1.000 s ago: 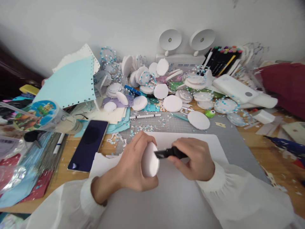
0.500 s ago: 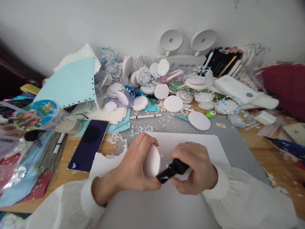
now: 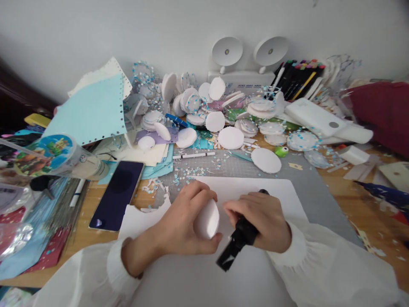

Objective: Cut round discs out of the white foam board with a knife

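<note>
My left hand (image 3: 187, 219) is wrapped round a white disc (image 3: 209, 219), its fingers and thumb at the disc's edge. In my right hand (image 3: 262, 217) is a black tool (image 3: 234, 243), held with its flat end pointing down and to the left. The tool is apart from the disc. Both hands are above a large white sheet (image 3: 271, 185), which lies on a grey cutting mat (image 3: 315, 192). Further back on the mat is another white round piece (image 3: 266, 160).
Many white discs (image 3: 230, 137) are heaped along the wall. A phone (image 3: 118, 194) and a lidded cup (image 3: 60, 157) are on the left. Markers (image 3: 298, 81) stand at the back right beside a two-headed lamp (image 3: 241, 81). Paper scraps (image 3: 194, 172) lie behind my hands.
The black tool has swung away from the disc, its end now lower and pointing more downward. My left hand has turned the disc slightly and shifted a little right.
</note>
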A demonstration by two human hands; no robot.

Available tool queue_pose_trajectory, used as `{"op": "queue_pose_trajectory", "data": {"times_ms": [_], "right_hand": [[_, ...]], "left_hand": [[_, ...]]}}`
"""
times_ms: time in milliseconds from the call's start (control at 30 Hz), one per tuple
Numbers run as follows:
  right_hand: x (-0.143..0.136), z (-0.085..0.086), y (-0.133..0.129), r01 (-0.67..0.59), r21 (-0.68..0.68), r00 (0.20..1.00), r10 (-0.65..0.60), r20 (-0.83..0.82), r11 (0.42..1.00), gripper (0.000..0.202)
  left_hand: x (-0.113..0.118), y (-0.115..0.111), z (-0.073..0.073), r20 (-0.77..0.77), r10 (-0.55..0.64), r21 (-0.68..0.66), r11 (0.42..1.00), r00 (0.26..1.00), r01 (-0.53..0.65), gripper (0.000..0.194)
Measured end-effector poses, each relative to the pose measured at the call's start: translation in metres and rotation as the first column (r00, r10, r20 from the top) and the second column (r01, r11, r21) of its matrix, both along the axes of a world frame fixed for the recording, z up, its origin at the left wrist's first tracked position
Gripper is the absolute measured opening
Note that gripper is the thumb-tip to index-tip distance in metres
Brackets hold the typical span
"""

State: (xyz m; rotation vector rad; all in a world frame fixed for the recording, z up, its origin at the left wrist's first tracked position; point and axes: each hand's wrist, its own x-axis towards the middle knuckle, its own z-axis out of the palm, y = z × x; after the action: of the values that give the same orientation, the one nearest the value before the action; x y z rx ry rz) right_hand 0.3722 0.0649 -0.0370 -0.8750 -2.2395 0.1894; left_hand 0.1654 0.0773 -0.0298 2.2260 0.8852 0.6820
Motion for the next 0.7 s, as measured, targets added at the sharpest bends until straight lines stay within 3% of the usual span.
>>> {"op": "queue_pose_trajectory", "data": {"times_ms": [167, 367, 700], "right_hand": [[0.0008, 0.0016, 0.0021, 0.227, -0.107, 0.965, -0.238, -0.111, 0.968, 0.018], [-0.0033, 0.0018, 0.0018, 0.075, -0.06, 0.997, -0.074, 0.032, 0.995, 0.042], [-0.0076, 0.0022, -0.0028, 0.041, -0.025, 0.992, -0.037, 0.123, 0.999, 0.052]], "left_hand": [[-0.0029, -0.0003, -0.0014, 0.031, 0.022, 0.022, 0.999, 0.999, -0.023, 0.065], [-0.0029, -0.0029, -0.0004, 0.048, 0.131, -0.008, 0.991, 0.99, -0.13, 0.075], [-0.0044, -0.0023, 0.003, -0.03, 0.126, -0.017, 0.992, 0.992, -0.127, 0.059]]}}
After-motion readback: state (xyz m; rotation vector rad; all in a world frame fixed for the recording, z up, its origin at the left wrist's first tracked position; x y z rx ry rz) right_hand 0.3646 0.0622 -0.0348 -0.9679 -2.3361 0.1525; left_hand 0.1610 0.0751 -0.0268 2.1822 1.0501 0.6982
